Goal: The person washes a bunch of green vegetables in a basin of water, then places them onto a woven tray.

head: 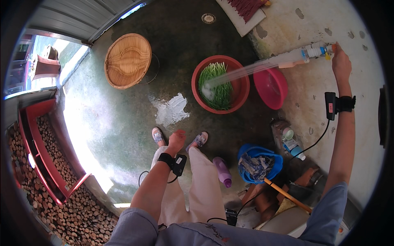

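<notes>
At the upper right, my right hand [341, 65] is on the orange handle of a wall tap [333, 47]. Water [258, 67] streams from the tap's flexible white spout [314, 52] into a reddish-brown plastic basin [244, 89]. Long green leafy stalks with pale ends [220, 89] lie in that basin, and froth shows where the stream lands. A pink plastic basin [275, 89] leans tilted beside it. My left hand [177, 140] hangs in front of my legs, its fingers partly curled; whether it holds anything is unclear.
A round wicker basket [127, 61] rests at the upper left. Near my feet are a white patch [174, 107] on the floor and a purple bottle [222, 171]. A blue bucket [278, 164] holds a mop head [257, 164]. A floor drain [208, 18] lies beyond the basins.
</notes>
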A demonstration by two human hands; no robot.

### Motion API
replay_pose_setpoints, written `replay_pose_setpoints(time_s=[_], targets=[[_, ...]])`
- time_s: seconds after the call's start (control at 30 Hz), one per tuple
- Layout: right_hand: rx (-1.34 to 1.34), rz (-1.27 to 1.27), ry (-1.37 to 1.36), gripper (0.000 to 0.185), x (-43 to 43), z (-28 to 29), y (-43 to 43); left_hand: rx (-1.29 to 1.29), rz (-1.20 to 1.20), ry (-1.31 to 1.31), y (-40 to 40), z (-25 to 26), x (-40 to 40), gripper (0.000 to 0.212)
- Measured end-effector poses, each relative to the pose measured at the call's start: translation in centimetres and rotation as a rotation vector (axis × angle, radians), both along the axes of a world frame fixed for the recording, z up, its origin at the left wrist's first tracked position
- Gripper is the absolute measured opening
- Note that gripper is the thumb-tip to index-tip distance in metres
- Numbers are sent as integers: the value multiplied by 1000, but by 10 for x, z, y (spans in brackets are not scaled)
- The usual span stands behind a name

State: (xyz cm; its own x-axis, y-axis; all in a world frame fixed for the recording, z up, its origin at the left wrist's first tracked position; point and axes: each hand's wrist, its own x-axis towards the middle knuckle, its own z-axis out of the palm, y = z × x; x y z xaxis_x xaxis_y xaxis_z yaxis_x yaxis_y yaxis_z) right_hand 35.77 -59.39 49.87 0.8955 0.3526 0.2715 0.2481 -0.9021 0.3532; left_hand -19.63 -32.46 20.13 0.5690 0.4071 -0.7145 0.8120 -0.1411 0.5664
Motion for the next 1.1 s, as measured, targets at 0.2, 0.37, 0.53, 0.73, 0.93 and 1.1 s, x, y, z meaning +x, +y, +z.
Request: replay_pose_setpoints(time_s=[0.2,0.37,0.53,0.73,0.93,1.1], targets=[[-19,-18,7,37,1,1,1,23,-2,16,0,8,3,25],[-18,-22,5,35,0,2,2,21,-22,27,-1,9,4,25],[-27,5,-7,34,1,1,0,3,-7,36,-2,3,0,26],[-41,8,-10,34,2,2,0,-7,11,23,-3,0,-2,26],[-43,12,-8,33,1,3,2,0,6,23,-3,0,-2,26],[-58,19,-12,33,1,2,2,12,-15,33,-3,7,2,25]])
